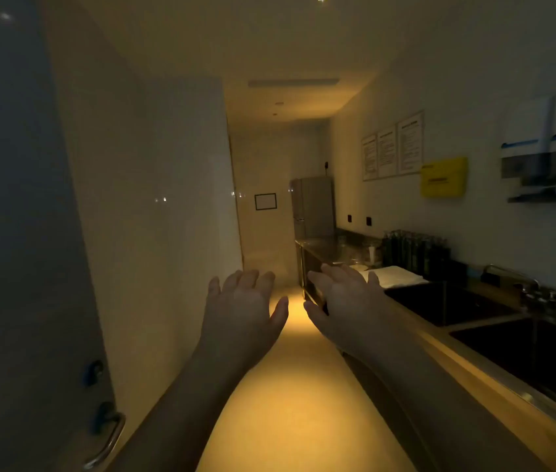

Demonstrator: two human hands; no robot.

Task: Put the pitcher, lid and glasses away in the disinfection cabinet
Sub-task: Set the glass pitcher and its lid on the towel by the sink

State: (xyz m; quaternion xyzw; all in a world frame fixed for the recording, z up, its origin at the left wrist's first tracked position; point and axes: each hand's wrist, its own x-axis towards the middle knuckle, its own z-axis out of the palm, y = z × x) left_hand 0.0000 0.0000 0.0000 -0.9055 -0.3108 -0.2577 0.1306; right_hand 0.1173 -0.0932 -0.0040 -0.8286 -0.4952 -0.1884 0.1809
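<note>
I stand in a dim, narrow kitchen corridor. My left hand and my right hand are both stretched out in front of me at mid-frame, palms down, fingers spread and straight, holding nothing. Faint clear glassware stands on the steel counter far ahead on the right; which pieces they are is too dark to tell. A tall steel cabinet stands at the counter's far end. Whether it is the disinfection cabinet I cannot tell.
A double sink with a faucet runs along the right. Dark bottles and a folded white cloth sit beyond it. An open door with a metal handle is at my left. The yellow-lit floor runs ahead.
</note>
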